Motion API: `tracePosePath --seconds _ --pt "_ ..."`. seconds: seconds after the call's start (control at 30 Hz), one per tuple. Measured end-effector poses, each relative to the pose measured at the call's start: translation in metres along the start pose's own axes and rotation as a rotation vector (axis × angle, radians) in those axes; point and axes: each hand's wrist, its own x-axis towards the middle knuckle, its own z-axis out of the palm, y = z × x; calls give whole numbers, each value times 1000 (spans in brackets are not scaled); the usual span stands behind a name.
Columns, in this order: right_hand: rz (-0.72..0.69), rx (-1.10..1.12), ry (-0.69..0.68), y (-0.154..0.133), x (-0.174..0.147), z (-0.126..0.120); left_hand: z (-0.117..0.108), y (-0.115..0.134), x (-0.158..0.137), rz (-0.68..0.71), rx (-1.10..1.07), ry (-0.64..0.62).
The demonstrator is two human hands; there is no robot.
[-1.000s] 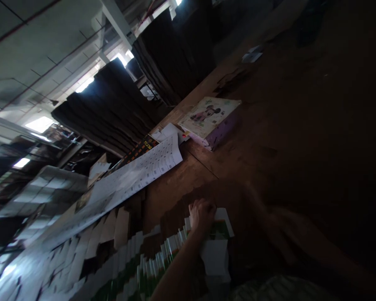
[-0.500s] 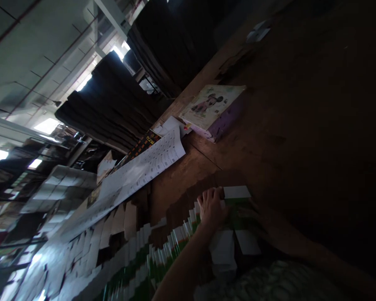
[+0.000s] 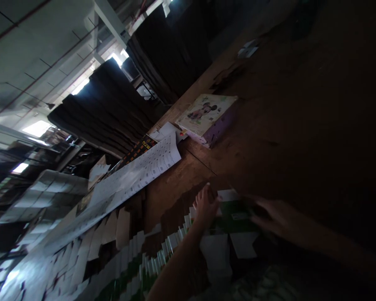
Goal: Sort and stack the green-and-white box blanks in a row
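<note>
A flattened green and white carton (image 3: 235,215) lies in front of me, its white flaps pointing toward my body. My left hand (image 3: 205,205) is at its left side, fingers bent and thumb against the carton where it meets the overlapping row of cartons (image 3: 167,246). To the right, my right hand (image 3: 271,211) is blurred and dim, with thumb and fingers apart by the carton's right edge. Shadow hides part of its fingers.
Beyond my hands sits a box with a cartoon mouse (image 3: 205,115) on the brown table (image 3: 194,167). A long printed sheet (image 3: 144,171) stretches along the far side. Tall dark stacks (image 3: 103,113) stand behind, and pale flat pieces (image 3: 94,238) lie at left.
My right hand has drawn back to the right, uncovering more of the carton's green face. My left hand stays at the carton's left side. The view has shifted slightly.
</note>
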Motion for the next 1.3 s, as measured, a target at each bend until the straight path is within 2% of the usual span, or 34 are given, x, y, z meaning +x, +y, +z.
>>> tracePosePath --seconds 0.07,0.1,0.13,0.17,0.2,0.27,0.3,0.33,0.4,0.47,0.57,0.63,0.7,0.77,0.83,0.93,1.03,1.1,1.17,1.23,1.3 --pt "50 200 -165 -38 11 15 -14 1 0 -15 2 83" --pt "77 250 -256 -45 13 23 -18 1 0 3 44 118" --pt "103 254 -303 -43 13 30 -20 0 0 27 95 132" --pt "107 215 -295 -32 11 33 -19 -2 0 50 141 125" --pt "102 135 -219 -14 7 32 -16 -3 0 68 175 97" --pt "112 -90 76 32 -4 19 -5 -7 0 84 196 40" --pt "160 -193 208 53 -10 8 0 -9 1 83 190 23" --pt "230 -233 264 70 -14 -3 4 -10 2 75 176 17" --pt "355 -195 257 86 -19 -21 9 -10 4 51 136 22" --pt "367 -59 189 81 -15 -22 9 -10 5 33 99 28" --pt "150 26 116 61 -1 16 7 -9 5 13 79 35" --pt "18 -34 68 58 6 55 8 -10 4 15 81 36" --pt "-49 -144 64 67 6 90 9 -11 3 25 98 35" --pt "-89 -230 87 79 3 110 10 -11 2 37 122 28" --pt "-120 -274 87 85 1 114 12 -10 0 45 148 11" --pt "-107 -292 47 76 3 101 16 -5 -2 89 175 14" --pt "-53 -234 -25 65 6 78 22 1 -3 174 207 -6" --pt "-35 -199 -35 73 3 60 25 3 -3 194 223 -35" --pt "-36 -254 58 96 -7 41 27 4 -4 187 223 -51" --pt "-21 -370 227 122 -19 22 29 4 -4 181 218 -52" --pt "29 -428 357 132 -26 6 30 4 -4 169 198 -41"
